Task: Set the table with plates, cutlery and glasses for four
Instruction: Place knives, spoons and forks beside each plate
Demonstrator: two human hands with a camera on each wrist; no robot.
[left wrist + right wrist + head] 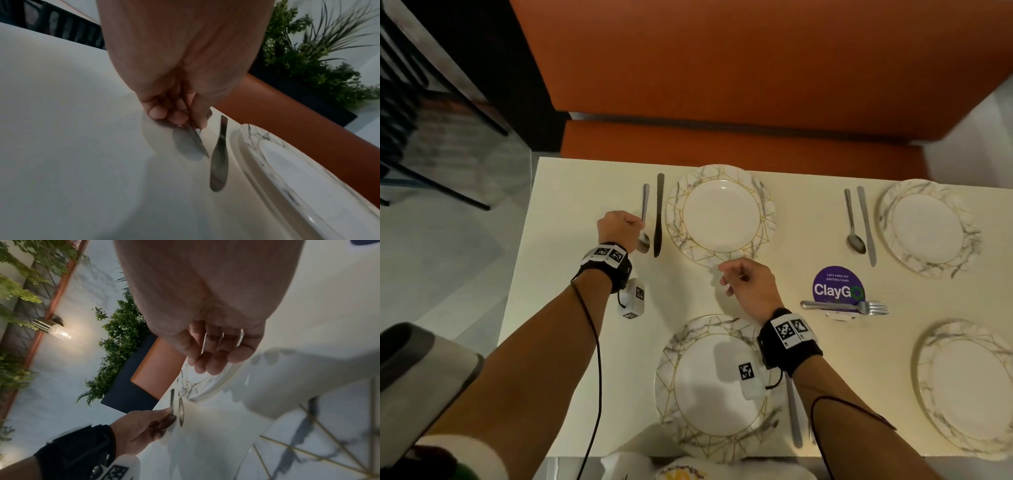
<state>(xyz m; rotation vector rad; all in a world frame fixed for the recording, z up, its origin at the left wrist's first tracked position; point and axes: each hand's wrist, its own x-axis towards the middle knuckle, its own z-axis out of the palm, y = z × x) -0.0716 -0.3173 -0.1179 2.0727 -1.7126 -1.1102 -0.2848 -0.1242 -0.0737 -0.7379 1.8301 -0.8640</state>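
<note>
Head view: left hand [618, 229] at 10 o'clock on the bench [571, 308], fingers [158, 112] curled and pinching a spoon [644, 219] near its bowl. Spoon lies just beside a dark knife [658, 216], which sits at 9 o'clock of the far-left plate [720, 216]. Right hand [748, 286] hovers at bench centre, fingers loosely curled, holding nothing. Near-left plate [709, 390] at 6 o'clock. Far-right plate [928, 229] at 2 o'clock, second spoon [854, 222] and second knife [866, 226] at its left. Fork [846, 306] lies across a purple sticker [837, 286]. Near-right plate [965, 387] at 4 o'clock.
</note>
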